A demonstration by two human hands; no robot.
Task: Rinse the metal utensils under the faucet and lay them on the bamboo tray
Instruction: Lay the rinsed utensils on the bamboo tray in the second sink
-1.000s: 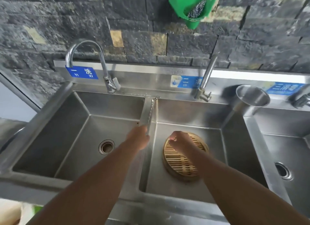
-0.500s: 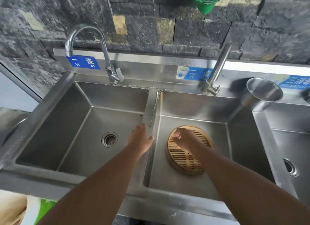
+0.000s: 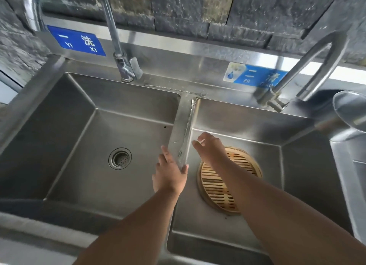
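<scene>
A round slatted bamboo tray [image 3: 245, 164] lies flat on the floor of the middle basin [image 3: 297, 165]. My right hand [image 3: 211, 149] hovers over the tray's near-left edge, close to the divider, fingers loosely apart with nothing in them. My left hand [image 3: 170, 174] rests on the wet steel divider [image 3: 185, 122] between the two basins, fingers spread and the thumb over its right edge. No loose metal utensil shows in either basin. The middle faucet [image 3: 309, 67] arches over the back right; no water runs from it.
The left basin [image 3: 79, 146] holds only its drain [image 3: 120, 158], with a tall faucet [image 3: 116, 45] behind it. A steel cup [image 3: 350, 110] stands on the ledge at the right edge; its contents are hidden. A third basin begins at the far right.
The view has dropped closer to the sinks. My right hand slid left off the tray's middle toward the divider and its fingers loosened. My left hand settled onto the divider.
</scene>
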